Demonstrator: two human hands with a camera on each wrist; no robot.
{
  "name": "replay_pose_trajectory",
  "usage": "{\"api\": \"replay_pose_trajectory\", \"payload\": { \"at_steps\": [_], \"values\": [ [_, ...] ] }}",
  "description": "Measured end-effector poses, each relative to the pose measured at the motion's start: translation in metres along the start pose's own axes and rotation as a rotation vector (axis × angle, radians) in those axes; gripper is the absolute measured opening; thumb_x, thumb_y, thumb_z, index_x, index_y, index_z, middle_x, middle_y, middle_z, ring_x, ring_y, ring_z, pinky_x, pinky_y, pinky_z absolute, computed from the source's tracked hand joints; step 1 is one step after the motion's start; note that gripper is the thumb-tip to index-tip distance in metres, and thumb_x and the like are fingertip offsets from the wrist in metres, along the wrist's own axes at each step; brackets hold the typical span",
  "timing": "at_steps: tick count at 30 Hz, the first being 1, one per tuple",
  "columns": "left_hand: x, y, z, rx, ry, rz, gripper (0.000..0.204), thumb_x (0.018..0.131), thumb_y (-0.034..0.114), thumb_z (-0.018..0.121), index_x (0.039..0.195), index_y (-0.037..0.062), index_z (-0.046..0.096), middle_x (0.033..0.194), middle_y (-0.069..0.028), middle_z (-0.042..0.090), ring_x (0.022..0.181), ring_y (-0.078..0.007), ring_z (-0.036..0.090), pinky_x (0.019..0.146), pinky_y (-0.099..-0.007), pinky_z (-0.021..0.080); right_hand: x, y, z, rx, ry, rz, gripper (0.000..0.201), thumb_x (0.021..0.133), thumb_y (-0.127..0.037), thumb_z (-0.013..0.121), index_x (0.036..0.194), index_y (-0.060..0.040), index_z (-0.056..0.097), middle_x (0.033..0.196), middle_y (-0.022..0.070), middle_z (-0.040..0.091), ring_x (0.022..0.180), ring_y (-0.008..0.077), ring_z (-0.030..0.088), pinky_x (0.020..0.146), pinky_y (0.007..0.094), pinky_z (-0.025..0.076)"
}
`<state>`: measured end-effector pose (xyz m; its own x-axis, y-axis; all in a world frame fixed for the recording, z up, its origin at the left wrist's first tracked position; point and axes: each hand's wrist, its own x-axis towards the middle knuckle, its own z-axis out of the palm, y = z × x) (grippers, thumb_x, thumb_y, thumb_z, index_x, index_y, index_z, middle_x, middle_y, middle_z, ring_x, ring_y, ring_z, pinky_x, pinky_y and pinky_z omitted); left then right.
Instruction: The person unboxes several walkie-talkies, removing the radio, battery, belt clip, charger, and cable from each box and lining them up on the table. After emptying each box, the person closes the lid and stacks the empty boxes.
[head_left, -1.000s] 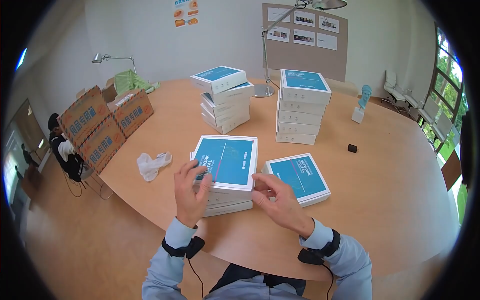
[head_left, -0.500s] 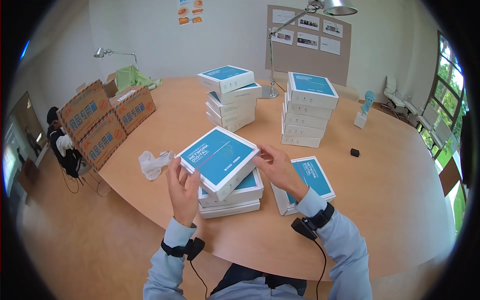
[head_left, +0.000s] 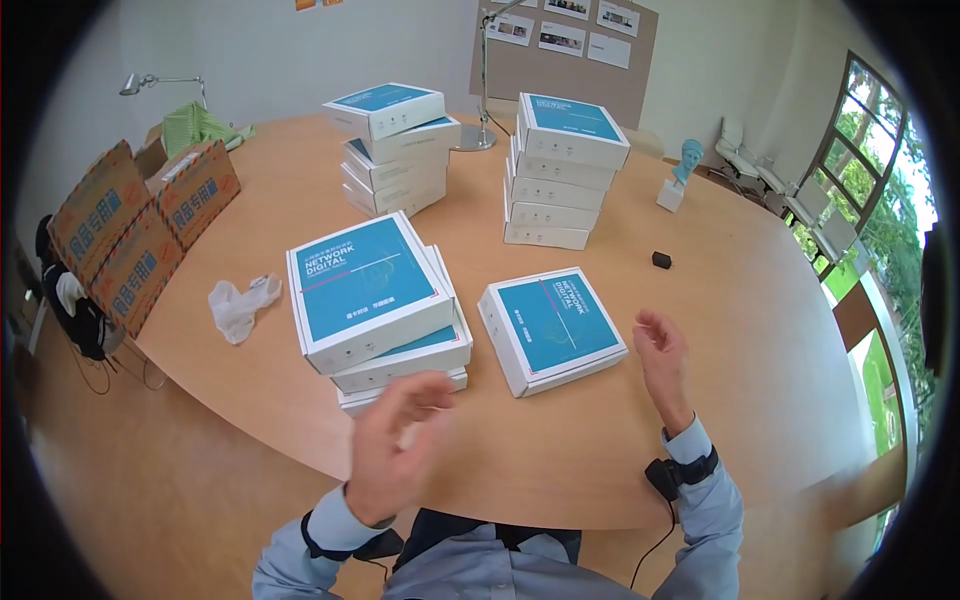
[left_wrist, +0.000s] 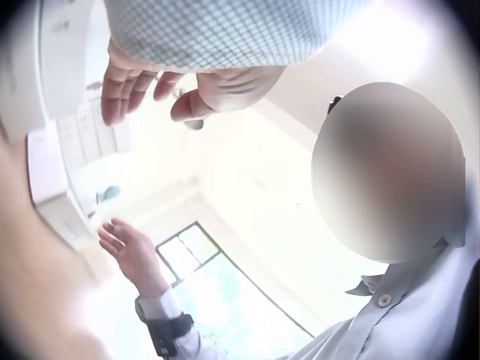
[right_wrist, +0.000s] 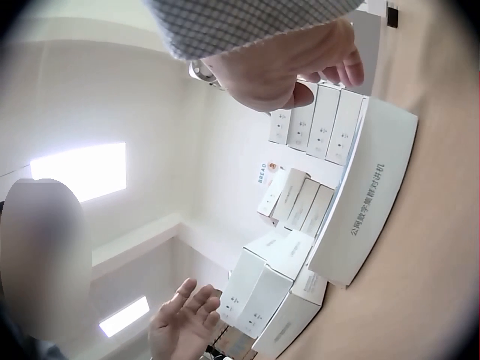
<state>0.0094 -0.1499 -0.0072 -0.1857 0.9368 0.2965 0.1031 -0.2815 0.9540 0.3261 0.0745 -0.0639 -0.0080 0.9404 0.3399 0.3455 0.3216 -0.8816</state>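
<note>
In the head view, a short stack of white boxes with blue lids stands at the front left. Its top box [head_left: 365,285] sits slightly askew on the box below [head_left: 445,350]. My left hand [head_left: 395,445], blurred, is just in front of this stack with its fingers loosely bent and nothing in them. A single box [head_left: 555,330] of the same kind lies flat on the table to the right of the stack. Beyond that box's right side is my right hand [head_left: 663,360], fingers relaxed and holding nothing. The right wrist view shows the single box's printed side [right_wrist: 371,195] close to my right hand [right_wrist: 289,71].
Two taller stacks of like boxes, one uneven [head_left: 395,165] and one straighter [head_left: 560,185], stand farther back. A crumpled plastic bag [head_left: 240,308], printed cartons [head_left: 140,230], a small black cube [head_left: 662,260], a blue bust [head_left: 688,165] and a lamp base [head_left: 475,138] are also around.
Both hands held a tilted box above the front-left stack; it now rests on top. They have let go, the left drawing back toward the body and the right moving right past the single box.
</note>
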Motion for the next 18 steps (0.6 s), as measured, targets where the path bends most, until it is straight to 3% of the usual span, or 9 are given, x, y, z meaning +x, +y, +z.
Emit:
{"api": "replay_pose_trajectory", "payload": {
  "at_steps": [2, 4, 6, 8, 15, 17, 18],
  "values": [
    [0.007, -0.024, 0.039, -0.043, -0.142, -0.218, 0.051, 0.095, 0.003, 0.066, 0.142, -0.0027, 0.048, 0.131, -0.0148, 0.060, 0.123, -0.0219, 0.059, 0.103, -0.0363, 0.050, -0.012, 0.023, -0.005, -0.024, -0.104, 0.013, 0.030, 0.094, -0.007, 0.067, 0.122, 0.0043, 0.066, 0.107, 0.0091, 0.072, 0.096, 0.0156, 0.069, 0.088, 0.0306, 0.056],
    [0.017, -0.063, 0.063, 0.001, -0.171, -0.247, 0.056, 0.094, 0.004, 0.067, 0.145, -0.0026, 0.045, 0.135, -0.0159, 0.057, 0.126, -0.0237, 0.058, 0.105, -0.0373, 0.049, -0.024, 0.019, 0.000, 0.061, -0.228, 0.016, 0.032, 0.091, -0.006, 0.069, 0.121, 0.0043, 0.067, 0.101, 0.0069, 0.073, 0.088, 0.0143, 0.069, 0.083, 0.0287, 0.057],
    [0.021, -0.091, 0.076, 0.061, -0.208, -0.276, 0.061, 0.094, 0.005, 0.068, 0.148, -0.0024, 0.041, 0.139, -0.0170, 0.053, 0.129, -0.0255, 0.056, 0.106, -0.0382, 0.049, -0.030, 0.022, 0.006, 0.034, -0.219, 0.027, 0.032, 0.090, -0.007, 0.070, 0.120, 0.0041, 0.068, 0.098, 0.0066, 0.073, 0.085, 0.0136, 0.068, 0.080, 0.0283, 0.057],
    [0.024, -0.099, 0.084, -0.031, -0.137, -0.322, 0.064, 0.093, 0.004, 0.067, 0.150, -0.0018, 0.039, 0.141, -0.0176, 0.050, 0.130, -0.0290, 0.056, 0.106, -0.0390, 0.048, -0.032, 0.025, 0.008, 0.014, -0.202, 0.040, 0.031, 0.089, -0.007, 0.072, 0.118, 0.0040, 0.068, 0.096, 0.0064, 0.072, 0.082, 0.0129, 0.067, 0.077, 0.0278, 0.057],
    [0.018, -0.088, 0.098, 0.076, -0.021, -0.267, 0.066, 0.091, 0.004, 0.067, 0.151, 0.0034, 0.040, 0.141, -0.0179, 0.047, 0.123, -0.0280, 0.056, 0.103, -0.0388, 0.049, -0.034, 0.022, 0.007, -0.008, -0.175, 0.011, 0.030, 0.089, -0.012, 0.076, 0.114, 0.0024, 0.071, 0.083, 0.0030, 0.064, 0.072, 0.0108, 0.057, 0.066, 0.0277, 0.052],
    [0.021, -0.082, 0.098, 0.269, -0.014, -0.114, 0.067, 0.088, 0.002, 0.066, 0.150, 0.0048, 0.041, 0.136, -0.0163, 0.049, 0.121, -0.0272, 0.055, 0.100, -0.0375, 0.050, -0.032, 0.017, 0.006, 0.029, -0.155, 0.006, 0.030, 0.089, -0.013, 0.076, 0.114, 0.0028, 0.071, 0.082, 0.0020, 0.062, 0.071, 0.0107, 0.055, 0.066, 0.0276, 0.051],
    [0.023, -0.077, 0.098, 0.275, -0.018, -0.115, 0.067, 0.088, 0.002, 0.066, 0.150, 0.0048, 0.041, 0.136, -0.0163, 0.049, 0.121, -0.0272, 0.055, 0.100, -0.0375, 0.050, -0.030, 0.014, 0.004, 0.061, -0.136, 0.007, 0.030, 0.089, -0.014, 0.076, 0.114, 0.0031, 0.071, 0.081, 0.0012, 0.060, 0.071, 0.0101, 0.054, 0.065, 0.0274, 0.050]
  ]
}}
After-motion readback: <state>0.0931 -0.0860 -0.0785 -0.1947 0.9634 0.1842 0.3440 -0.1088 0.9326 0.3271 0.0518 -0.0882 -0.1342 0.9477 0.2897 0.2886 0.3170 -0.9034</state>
